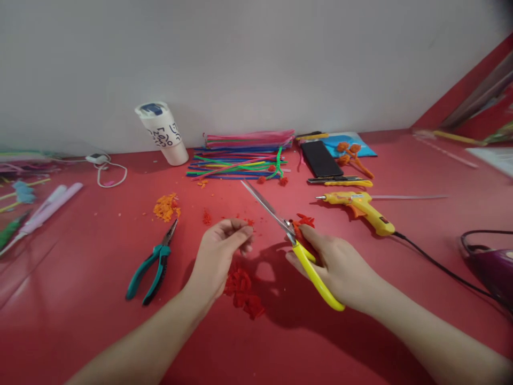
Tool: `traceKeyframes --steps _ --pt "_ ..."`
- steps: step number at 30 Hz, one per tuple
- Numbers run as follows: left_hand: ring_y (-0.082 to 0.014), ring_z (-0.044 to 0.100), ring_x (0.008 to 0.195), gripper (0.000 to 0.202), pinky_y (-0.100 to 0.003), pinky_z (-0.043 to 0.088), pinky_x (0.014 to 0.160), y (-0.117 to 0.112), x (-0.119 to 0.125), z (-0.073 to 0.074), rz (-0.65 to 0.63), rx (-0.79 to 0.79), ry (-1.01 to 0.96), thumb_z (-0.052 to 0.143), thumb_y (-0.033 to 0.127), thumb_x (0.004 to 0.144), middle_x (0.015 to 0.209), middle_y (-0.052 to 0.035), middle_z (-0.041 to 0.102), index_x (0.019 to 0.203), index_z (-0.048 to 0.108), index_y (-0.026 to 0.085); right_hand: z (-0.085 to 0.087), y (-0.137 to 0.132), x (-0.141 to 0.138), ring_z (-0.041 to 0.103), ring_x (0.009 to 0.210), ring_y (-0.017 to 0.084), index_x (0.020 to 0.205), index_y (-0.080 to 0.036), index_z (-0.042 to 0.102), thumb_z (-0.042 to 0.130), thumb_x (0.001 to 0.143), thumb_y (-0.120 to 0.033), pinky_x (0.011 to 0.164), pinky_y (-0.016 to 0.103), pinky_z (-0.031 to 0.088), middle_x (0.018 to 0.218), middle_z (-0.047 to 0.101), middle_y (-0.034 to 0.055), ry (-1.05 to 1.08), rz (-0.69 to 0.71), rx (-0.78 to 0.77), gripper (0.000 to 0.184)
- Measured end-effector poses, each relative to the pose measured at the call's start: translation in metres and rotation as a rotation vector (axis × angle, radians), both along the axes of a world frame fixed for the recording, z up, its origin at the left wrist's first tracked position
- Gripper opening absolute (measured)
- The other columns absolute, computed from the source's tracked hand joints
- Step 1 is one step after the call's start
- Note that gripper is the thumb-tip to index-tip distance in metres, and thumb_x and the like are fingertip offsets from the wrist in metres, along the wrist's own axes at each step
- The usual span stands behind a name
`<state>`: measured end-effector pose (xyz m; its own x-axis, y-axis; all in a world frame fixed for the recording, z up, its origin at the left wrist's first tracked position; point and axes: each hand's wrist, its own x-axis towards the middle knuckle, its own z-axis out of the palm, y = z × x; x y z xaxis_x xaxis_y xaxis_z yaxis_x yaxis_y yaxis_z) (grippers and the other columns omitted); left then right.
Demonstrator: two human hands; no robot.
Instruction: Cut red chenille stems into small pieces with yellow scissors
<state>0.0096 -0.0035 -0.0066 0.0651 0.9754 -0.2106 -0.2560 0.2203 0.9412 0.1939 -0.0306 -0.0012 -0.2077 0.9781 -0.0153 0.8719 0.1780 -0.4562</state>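
My right hand grips yellow-handled scissors, whose blades point up and to the left. Red fuzzy pieces show at the thumb of this hand, beside the scissors' pivot. To the left of the blades, my left hand has thumb and fingers pinched together. Bits of red fuzz appear at its fingertips, but whether they are held or lie behind is unclear. Below the hands, a pile of red fuzzy pieces rests on the red table, partly hidden by the left hand.
Teal pliers and orange clippings lie left. Behind are a white tumbler, a bundle of pipe cleaners and a black phone. A yellow glue gun lies right, its cord running toward a purple object.
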Motion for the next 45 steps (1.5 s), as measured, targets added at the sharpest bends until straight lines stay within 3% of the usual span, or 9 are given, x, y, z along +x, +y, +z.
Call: traceKeyframes --steps 4,8,17,45 --pt "-0.0049 0.047 0.049 0.007 -0.017 0.036 0.049 0.002 -0.004 0.002 0.046 0.032 -0.01 0.06 0.018 0.068 0.056 0.0028 0.054 0.066 0.056 0.013 -0.006 -0.002 -0.001 0.048 0.044 0.015 0.079 -0.019 0.045 0.03 0.082 -0.045 0.044 0.025 0.019 0.055 0.055 0.0023 -0.229 0.044 0.093 0.031" --pt "-0.0049 0.047 0.053 0.005 -0.016 0.036 0.051 0.003 -0.007 0.003 0.06 0.067 -0.023 0.057 0.017 0.071 0.06 0.0019 0.056 0.068 0.056 0.014 -0.013 -0.002 -0.002 0.05 0.043 0.016 0.081 -0.017 0.046 0.027 0.082 -0.049 0.044 0.025 0.016 0.053 0.057 0.0034 -0.321 0.107 0.149 0.037" --pt "-0.0055 0.048 0.053 0.004 -0.018 0.038 0.053 0.002 -0.009 0.006 0.086 0.078 -0.061 0.054 0.014 0.072 0.06 0.0021 0.056 0.069 0.057 0.014 -0.022 -0.004 -0.006 0.049 0.041 0.015 0.074 -0.018 0.043 0.026 0.083 -0.051 0.044 0.026 0.017 0.051 0.056 0.0023 -0.355 0.162 0.256 0.038" --pt "-0.0052 0.05 0.054 0.006 -0.018 0.039 0.055 0.001 -0.009 0.005 0.117 0.097 -0.084 0.054 0.015 0.072 0.062 0.0028 0.057 0.069 0.058 0.016 -0.024 -0.006 -0.009 0.048 0.037 0.014 0.074 -0.018 0.044 0.026 0.084 -0.047 0.042 0.025 0.014 0.046 0.055 0.0011 -0.352 0.15 0.296 0.036"
